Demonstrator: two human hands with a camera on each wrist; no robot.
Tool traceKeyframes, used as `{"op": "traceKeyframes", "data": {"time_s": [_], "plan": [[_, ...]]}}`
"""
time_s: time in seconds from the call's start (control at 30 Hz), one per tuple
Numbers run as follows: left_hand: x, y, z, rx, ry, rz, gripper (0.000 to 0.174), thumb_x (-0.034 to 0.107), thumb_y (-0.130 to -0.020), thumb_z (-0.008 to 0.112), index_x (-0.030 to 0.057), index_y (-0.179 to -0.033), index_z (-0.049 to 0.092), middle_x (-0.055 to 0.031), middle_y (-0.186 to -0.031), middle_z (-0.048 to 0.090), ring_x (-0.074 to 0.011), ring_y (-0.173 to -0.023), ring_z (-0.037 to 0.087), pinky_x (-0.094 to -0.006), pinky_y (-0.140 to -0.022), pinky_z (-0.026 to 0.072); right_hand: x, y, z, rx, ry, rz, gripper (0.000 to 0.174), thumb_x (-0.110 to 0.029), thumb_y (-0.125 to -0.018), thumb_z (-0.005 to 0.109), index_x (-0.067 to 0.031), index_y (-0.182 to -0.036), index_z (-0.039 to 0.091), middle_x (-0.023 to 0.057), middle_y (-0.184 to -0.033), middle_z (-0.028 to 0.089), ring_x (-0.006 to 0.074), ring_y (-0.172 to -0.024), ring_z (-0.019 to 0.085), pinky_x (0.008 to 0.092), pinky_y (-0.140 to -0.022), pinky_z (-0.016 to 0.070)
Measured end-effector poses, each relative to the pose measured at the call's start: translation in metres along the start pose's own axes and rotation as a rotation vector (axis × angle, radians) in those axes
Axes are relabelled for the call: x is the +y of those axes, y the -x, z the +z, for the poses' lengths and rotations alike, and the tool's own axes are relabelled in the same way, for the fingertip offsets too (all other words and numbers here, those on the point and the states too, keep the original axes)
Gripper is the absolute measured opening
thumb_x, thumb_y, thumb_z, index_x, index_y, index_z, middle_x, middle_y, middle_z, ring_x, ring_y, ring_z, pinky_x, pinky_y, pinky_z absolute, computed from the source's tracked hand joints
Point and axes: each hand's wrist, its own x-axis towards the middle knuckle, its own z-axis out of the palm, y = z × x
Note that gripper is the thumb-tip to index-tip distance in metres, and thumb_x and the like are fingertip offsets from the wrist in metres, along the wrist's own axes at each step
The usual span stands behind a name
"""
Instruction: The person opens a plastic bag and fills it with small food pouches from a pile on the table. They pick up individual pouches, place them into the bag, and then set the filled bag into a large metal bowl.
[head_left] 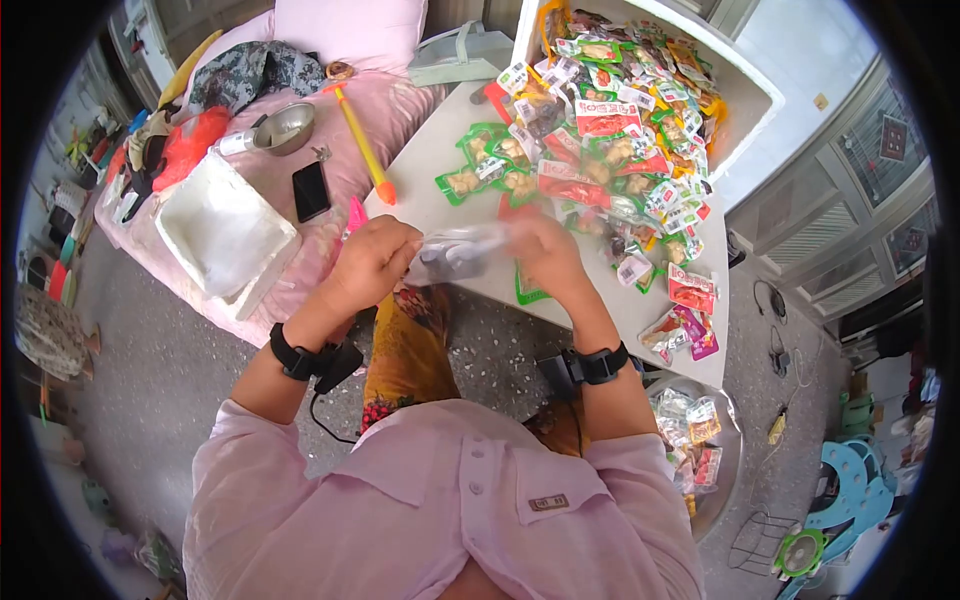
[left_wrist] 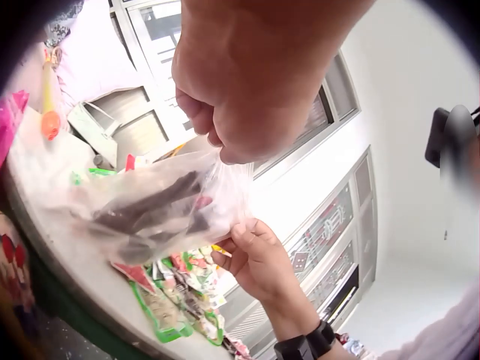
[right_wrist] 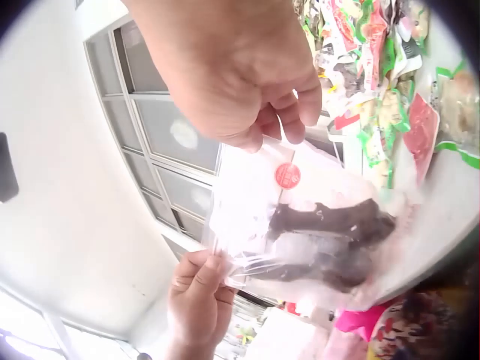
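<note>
Between both hands hangs a clear plastic bag [head_left: 462, 254] with dark brown, elongated pieces inside, blurred in the head view. My left hand [head_left: 376, 262] pinches one corner of its upper edge, and my right hand [head_left: 548, 262] pinches the other. The right wrist view shows the bag [right_wrist: 315, 225] pulled wide, a round red sticker [right_wrist: 287, 175] on its plastic. Dark pieces [right_wrist: 330, 225] lie in its lower part. In the left wrist view the bag [left_wrist: 161, 214] stretches from one hand to the other over the table edge.
A white table [head_left: 420, 160] bears many small snack packets [head_left: 610, 120], heaped into a tipped foam box [head_left: 755, 100]. At left, a pink bed holds a foam tray [head_left: 225, 225], phone [head_left: 311, 191], metal bowl [head_left: 285, 128] and yellow stick [head_left: 360, 140]. Lower right stands a metal basin [head_left: 728, 440] with packets.
</note>
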Motion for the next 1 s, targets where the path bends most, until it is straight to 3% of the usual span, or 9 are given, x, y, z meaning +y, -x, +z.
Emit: {"op": "traceKeyframes", "data": {"time_s": [0.1, 0.2, 0.27, 0.3, 0.37, 0.5, 0.6, 0.77, 1.0], "plan": [[0.011, -0.005, -0.014, -0.132, 0.443, -0.294, 0.014, 0.013, -0.083, 0.051, 0.0005, -0.078, 0.053, 0.0000, -0.071, 0.049, -0.0090, -0.067, 0.045, -0.0240, -0.061, 0.0370, -0.015, 0.010, -0.013, -0.009, -0.247, 0.120, 0.011, -0.010, -0.079, 0.050, -0.0018, -0.085, 0.054, 0.0046, -0.073, 0.053, 0.0145, -0.068, 0.051, 0.0271, -0.064, 0.0410], [0.013, 0.006, 0.004, -0.164, 0.644, -0.448, 0.013, 0.013, -0.083, 0.050, 0.0011, -0.079, 0.051, 0.0004, -0.071, 0.048, -0.0075, -0.068, 0.046, -0.0240, -0.061, 0.0388, -0.023, 0.032, -0.022, -0.075, -0.448, 0.296, 0.011, -0.010, -0.079, 0.051, -0.0010, -0.085, 0.055, 0.0016, -0.074, 0.052, 0.0094, -0.068, 0.049, 0.0235, -0.063, 0.0403], [0.018, 0.017, 0.021, -0.140, 0.692, -0.368, 0.014, 0.016, -0.085, 0.047, 0.0018, -0.081, 0.049, -0.0039, -0.084, 0.053, -0.0088, -0.079, 0.047, -0.0240, -0.071, 0.0381, -0.020, 0.051, -0.026, -0.098, -0.445, 0.288, 0.011, -0.010, -0.080, 0.051, -0.0005, -0.084, 0.055, 0.0012, -0.074, 0.052, 0.0085, -0.069, 0.049, 0.0224, -0.062, 0.0400], [0.026, 0.022, 0.028, -0.120, 0.777, -0.377, 0.015, 0.016, -0.085, 0.046, 0.0018, -0.081, 0.049, -0.0055, -0.088, 0.054, -0.0093, -0.080, 0.047, -0.0244, -0.073, 0.0377, -0.029, 0.061, -0.029, -0.080, -0.532, 0.401, 0.010, -0.010, -0.080, 0.051, -0.0014, -0.083, 0.055, 0.0013, -0.072, 0.052, 0.0093, -0.068, 0.049, 0.0230, -0.060, 0.0399], [0.040, 0.031, 0.037, -0.121, 0.897, -0.376, 0.016, 0.016, -0.086, 0.044, 0.0020, -0.081, 0.048, -0.0095, -0.095, 0.055, -0.0111, -0.083, 0.048, -0.0255, -0.077, 0.0374, -0.023, 0.082, -0.036, -0.126, -0.379, 0.253, 0.008, -0.009, -0.080, 0.050, -0.0015, -0.081, 0.054, 0.0028, -0.069, 0.051, 0.0085, -0.066, 0.048, 0.0245, -0.059, 0.0400], [0.045, 0.042, 0.056, -0.114, 0.975, -0.346, 0.014, 0.015, -0.087, 0.041, 0.0028, -0.081, 0.045, -0.0122, -0.096, 0.055, -0.0135, -0.083, 0.049, -0.0272, -0.078, 0.0376, -0.030, 0.113, -0.039, -0.099, -0.144, 0.188, 0.015, -0.013, -0.076, 0.054, -0.0007, -0.085, 0.052, 0.0085, -0.072, 0.052, 0.0165, -0.067, 0.051, 0.0280, -0.061, 0.0406], [0.058, 0.042, 0.068, -0.102, 0.722, -0.338, 0.014, 0.014, -0.087, 0.041, 0.0026, -0.080, 0.045, -0.0112, -0.093, 0.055, -0.0130, -0.081, 0.048, -0.0270, -0.077, 0.0376, -0.049, 0.123, -0.040, -0.140, -0.045, 0.184, 0.023, -0.018, -0.072, 0.057, -0.0008, -0.087, 0.051, 0.0108, -0.072, 0.052, 0.0239, -0.069, 0.052, 0.0323, -0.063, 0.0410], [0.069, 0.045, 0.088, -0.244, 0.626, -0.221, 0.015, 0.014, -0.087, 0.040, 0.0019, -0.079, 0.044, -0.0121, -0.085, 0.055, -0.0142, -0.078, 0.049, -0.0266, -0.073, 0.0386, -0.051, 0.136, -0.028, -0.204, 0.191, 0.152, 0.024, -0.023, -0.068, 0.059, -0.0026, -0.078, 0.051, 0.0142, -0.070, 0.052, 0.0327, -0.070, 0.052, 0.0401, -0.062, 0.0401], [0.084, 0.039, 0.106, -0.408, 0.869, -0.251, 0.015, 0.014, -0.087, 0.042, 0.0019, -0.078, 0.043, -0.0126, -0.087, 0.055, -0.0151, -0.079, 0.051, -0.0263, -0.073, 0.0404, -0.039, 0.157, -0.020, -0.115, 0.134, 0.038, 0.014, -0.017, -0.073, 0.053, -0.0024, -0.073, 0.050, 0.0129, -0.066, 0.051, 0.0322, -0.067, 0.050, 0.0403, -0.060, 0.0391]]}}
